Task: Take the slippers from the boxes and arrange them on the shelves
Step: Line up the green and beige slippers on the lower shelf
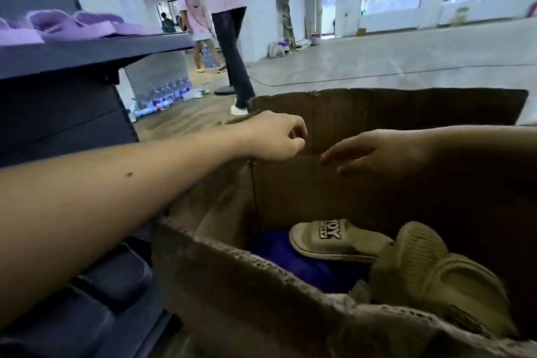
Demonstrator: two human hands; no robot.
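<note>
Cardboard box (pixel 220 247) below, the left hand (pixel 273 136) hangs loosely curled, the right hand (pixel 377 151) spread, both empty; the right should grip the lettered slipper (pixel 331 238) by its strap

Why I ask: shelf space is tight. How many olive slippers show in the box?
2. The lettered slipper lies flat mid-box; the ribbed slipper leans at its near right. Others may hide under blue fabric.
</note>
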